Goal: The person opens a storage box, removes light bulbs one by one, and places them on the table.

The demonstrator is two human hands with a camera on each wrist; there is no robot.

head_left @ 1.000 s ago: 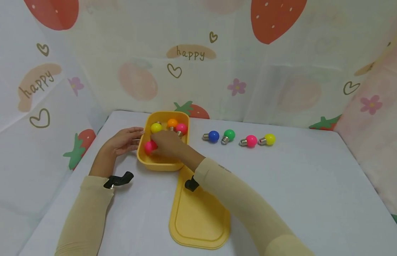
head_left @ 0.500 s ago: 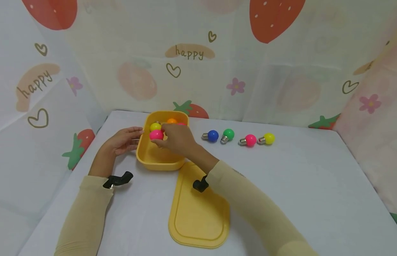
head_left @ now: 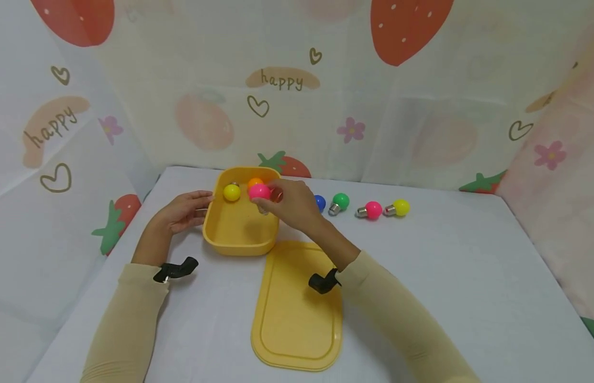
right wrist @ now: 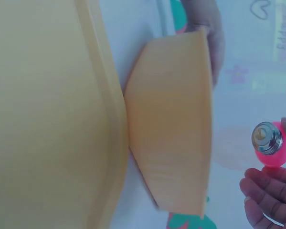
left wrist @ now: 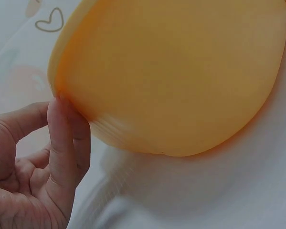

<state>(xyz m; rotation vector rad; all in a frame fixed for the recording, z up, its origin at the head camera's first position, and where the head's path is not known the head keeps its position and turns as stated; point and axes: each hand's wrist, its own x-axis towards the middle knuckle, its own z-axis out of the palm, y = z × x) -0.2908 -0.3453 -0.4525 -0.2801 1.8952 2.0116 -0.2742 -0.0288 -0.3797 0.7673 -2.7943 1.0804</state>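
Note:
A pink light bulb (head_left: 259, 192) is pinched between the thumb and fingers of my right hand (head_left: 294, 205), over the right side of the yellow box (head_left: 239, 249). In the right wrist view, the metal screw base of this pink bulb (right wrist: 272, 151) faces the camera. My left hand (head_left: 184, 211) touches the box's left wall with its fingertips; the left wrist view shows the fingers (left wrist: 61, 129) against the wall below the rim. Inside the box lie a yellow bulb (head_left: 232, 192) and an orange bulb (head_left: 255, 183). Another pink bulb is mostly hidden behind my right hand.
The yellow lid (head_left: 297, 319) lies flat in front of the box. To the right, a partly hidden blue bulb (head_left: 320, 203), a green bulb (head_left: 341, 201), a pink bulb (head_left: 373, 209) and a yellow bulb (head_left: 400, 207) lie in a row. A printed cloth (head_left: 287, 122) hangs behind.
My right hand has lifted the pink bulb from the box's front left part and carried it right, to the box's right edge. The left hand has stayed at the box.

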